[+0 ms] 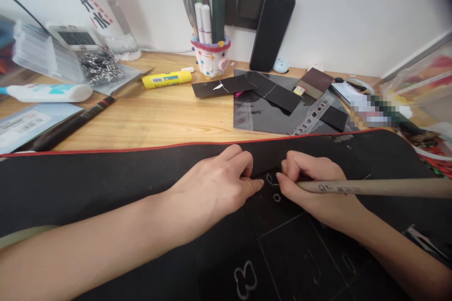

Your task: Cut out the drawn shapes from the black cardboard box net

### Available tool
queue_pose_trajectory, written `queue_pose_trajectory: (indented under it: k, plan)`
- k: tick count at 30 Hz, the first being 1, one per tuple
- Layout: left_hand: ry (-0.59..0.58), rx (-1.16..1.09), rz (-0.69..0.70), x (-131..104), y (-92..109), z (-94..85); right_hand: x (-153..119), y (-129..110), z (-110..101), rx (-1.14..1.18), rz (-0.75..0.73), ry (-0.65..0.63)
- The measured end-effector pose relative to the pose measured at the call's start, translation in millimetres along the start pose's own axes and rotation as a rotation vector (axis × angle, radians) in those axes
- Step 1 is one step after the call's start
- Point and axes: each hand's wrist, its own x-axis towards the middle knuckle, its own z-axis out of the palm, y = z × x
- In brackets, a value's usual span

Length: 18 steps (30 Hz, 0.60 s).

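Note:
My left hand (226, 181), a gold-coloured ring on one finger, lies with curled fingers pressed down on a dark sheet of black paper (282, 233). My right hand (314, 183) is closed around a long, beige-handled, pen-like tool (381, 188) whose handle stretches out to the right. Its thin tip points at the sheet, between my two hands. Close to the tip, a small drawn diamond (269, 178) and a small ring shape (277, 197) show. Lower down, pale lines divide the sheet, and a larger clover-like outline (245, 280) is visible.
A black mat (88, 178) with red edging covers the front. Behind it are black strips (277, 91), a clear stencil ruler (312, 115), a yellow glue stick (166, 79), a pen cup (210, 56) and an upright phone (272, 33). A black pen (76, 122) lies left.

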Motion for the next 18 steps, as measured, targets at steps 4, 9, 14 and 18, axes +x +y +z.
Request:
queue_pose_trajectory:
  k: [4, 9, 14, 18]
  plan:
    - [-0.013, 0.007, -0.001, -0.2, 0.0, 0.1, -0.5, 2.9, -1.0, 0.139, 0.043, 0.023]
    - [-0.032, -0.015, -0.020, -1.6, 0.5, 0.0, -1.9, 3.3, -1.0, 0.225, 0.199, 0.190]
    - [-0.042, -0.037, -0.042, -0.9, 0.8, -0.8, -4.2, -1.5, 2.8, 0.168, 0.214, 0.205]
    - [-0.063, -0.065, -0.058, 2.1, 1.6, -2.6, -4.4, -3.0, 4.7, 0.176, 0.229, 0.206]
